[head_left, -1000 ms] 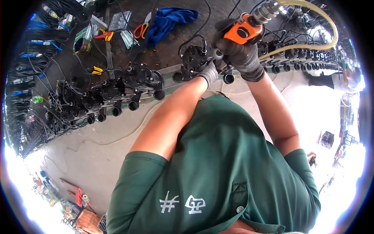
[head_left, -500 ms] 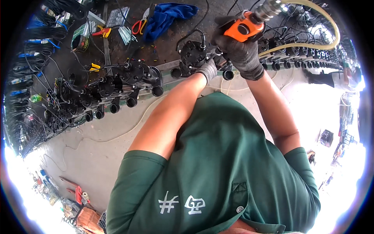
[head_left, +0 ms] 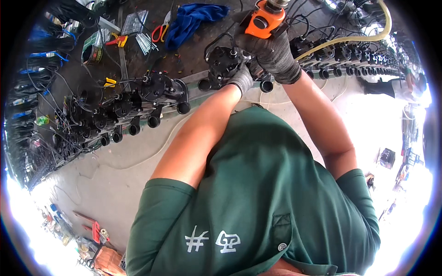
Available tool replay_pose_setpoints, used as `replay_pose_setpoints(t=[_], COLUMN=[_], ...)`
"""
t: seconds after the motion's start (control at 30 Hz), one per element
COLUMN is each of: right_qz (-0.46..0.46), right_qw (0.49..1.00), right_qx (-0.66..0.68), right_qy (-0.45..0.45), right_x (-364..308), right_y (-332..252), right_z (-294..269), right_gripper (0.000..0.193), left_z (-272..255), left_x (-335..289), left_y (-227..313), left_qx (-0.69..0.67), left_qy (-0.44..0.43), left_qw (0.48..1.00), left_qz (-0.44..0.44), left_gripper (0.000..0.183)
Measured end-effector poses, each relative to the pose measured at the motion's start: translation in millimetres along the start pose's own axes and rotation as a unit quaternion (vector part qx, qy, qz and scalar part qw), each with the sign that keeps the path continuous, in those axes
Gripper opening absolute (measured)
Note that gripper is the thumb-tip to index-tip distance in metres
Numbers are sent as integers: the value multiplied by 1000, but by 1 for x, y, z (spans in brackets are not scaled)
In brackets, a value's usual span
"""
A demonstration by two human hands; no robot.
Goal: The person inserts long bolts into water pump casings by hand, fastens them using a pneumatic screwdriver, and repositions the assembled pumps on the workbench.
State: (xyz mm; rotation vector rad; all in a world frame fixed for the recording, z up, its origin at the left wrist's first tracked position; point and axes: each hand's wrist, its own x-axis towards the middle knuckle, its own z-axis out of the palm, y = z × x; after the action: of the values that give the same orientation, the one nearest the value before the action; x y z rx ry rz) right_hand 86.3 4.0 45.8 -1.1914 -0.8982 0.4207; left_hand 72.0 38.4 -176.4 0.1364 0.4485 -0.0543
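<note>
My right hand (head_left: pixel 278 59), in a dark grey glove, is wrapped round an orange air screwdriver (head_left: pixel 263 22). A pale yellow hose (head_left: pixel 347 40) curves on the right, behind the tool. My left hand (head_left: pixel 242 78), in a lighter grey glove, holds the side of a black round pump-like unit (head_left: pixel 222 63) at the bench's near edge. Its fingertips are partly hidden between the unit and my right hand. The driver's tip is close to those fingers; whether it touches a screw cannot be made out.
More black units (head_left: pixel 161 87) line the bench edge on both sides. Farther back lie a blue cloth (head_left: pixel 191 23), scissors (head_left: pixel 161 31), red-and-yellow pliers (head_left: pixel 119 40), pale thin sticks (head_left: pixel 146 44) and a tape roll (head_left: pixel 93 54). Bundled black cables (head_left: pixel 41 60) are at far left.
The screwdriver and my right hand have shifted left and away from me. My left hand stays on the black unit, and the whole view has moved slightly.
</note>
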Motion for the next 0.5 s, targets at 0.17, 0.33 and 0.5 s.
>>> replay_pose_setpoints(t=[0.17, 0.33, 0.5], right_qz=[1, -10, -19], right_qw=[998, 998, 998], right_qx=[28, -36, -36], right_qy=[-57, -52, -46], right_x=[14, 15, 15], right_y=[-8, -19, -5], right_z=[25, 25, 12], right_gripper=[41, 39, 42], left_z=[-31, -34, -19], left_x=[1, 2, -22], left_y=[24, 21, 23], left_qx=[-114, -185, -696], left_qy=[3, -10, -86], left_qw=[993, 982, 699], left_qz=[-10, -26, -135], left_gripper=[60, 59, 58])
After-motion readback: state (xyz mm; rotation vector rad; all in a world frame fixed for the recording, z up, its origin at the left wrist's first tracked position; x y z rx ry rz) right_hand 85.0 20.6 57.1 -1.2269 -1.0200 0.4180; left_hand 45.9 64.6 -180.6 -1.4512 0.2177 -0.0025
